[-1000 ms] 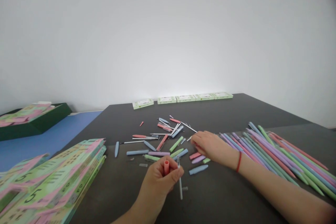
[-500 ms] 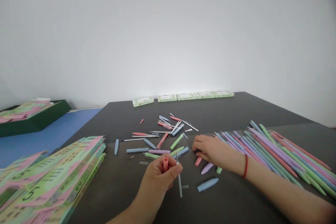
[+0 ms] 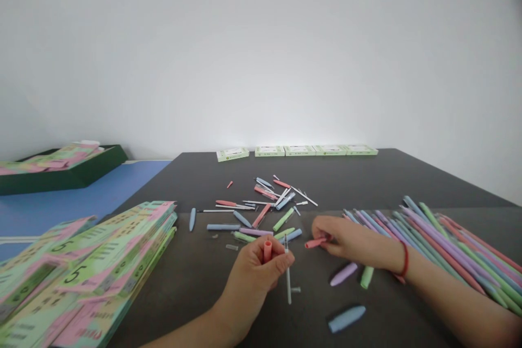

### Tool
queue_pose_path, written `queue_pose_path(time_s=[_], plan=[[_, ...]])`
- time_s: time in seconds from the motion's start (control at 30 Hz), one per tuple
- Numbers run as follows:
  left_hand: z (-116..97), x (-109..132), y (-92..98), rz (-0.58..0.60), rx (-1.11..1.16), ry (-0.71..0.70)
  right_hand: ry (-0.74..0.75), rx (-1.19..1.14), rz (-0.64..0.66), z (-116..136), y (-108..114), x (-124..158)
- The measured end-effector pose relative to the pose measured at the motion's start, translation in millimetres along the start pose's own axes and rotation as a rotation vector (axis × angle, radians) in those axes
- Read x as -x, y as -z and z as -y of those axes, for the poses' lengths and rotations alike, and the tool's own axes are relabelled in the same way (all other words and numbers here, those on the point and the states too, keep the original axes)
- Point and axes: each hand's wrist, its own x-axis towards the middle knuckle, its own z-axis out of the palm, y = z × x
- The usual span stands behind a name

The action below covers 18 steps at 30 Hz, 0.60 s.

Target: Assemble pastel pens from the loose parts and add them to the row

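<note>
My left hand (image 3: 253, 280) is closed around a coral pen barrel (image 3: 267, 250), its open end facing up. The same fingers pinch a thin white pen refill (image 3: 289, 286), which hangs nearly upright beside the barrel. My right hand (image 3: 348, 238) grips a short coral pen part (image 3: 314, 243) between thumb and fingers, a little above the table. Below that hand lie a purple pen piece (image 3: 343, 274), a green piece (image 3: 367, 277) and, nearer me, a blue piece (image 3: 347, 319). A small clear plastic bit (image 3: 296, 290) rests by the refill's lower end.
Loose pen parts and refills (image 3: 267, 196) are scattered mid-table. Many pastel pens (image 3: 444, 244) lie in a row on the right. Printed packets (image 3: 118, 255) are stacked at left, a dark green tray (image 3: 81, 171) beyond them. Several flat boxes (image 3: 299, 150) line the back edge.
My right hand has picked up the coral part from the table and lifted it slightly. My left hand keeps hold of the barrel and refill. The whole view has shifted a little.
</note>
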Motion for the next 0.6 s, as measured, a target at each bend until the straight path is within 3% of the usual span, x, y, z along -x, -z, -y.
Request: queue_pose_path(time_s=[0.13, 0.2, 0.37, 0.6], plan=[[0, 1, -0.5, 0.009, 0.010, 0.000, 0.079, -0.520, -0.041, 8, 10, 0], [-1, 2, -1.2, 0.020, 0.009, 0.005, 0.149, -0.652, -0.071, 17, 16, 1], [-2, 2, -4.2, 0.016, -0.010, 0.000, 0.228, -0.642, -0.103, 38, 25, 7], [1, 4, -5.0, 0.064, 0.002, -0.004, 0.277, -0.547, -0.102, 46, 32, 15]])
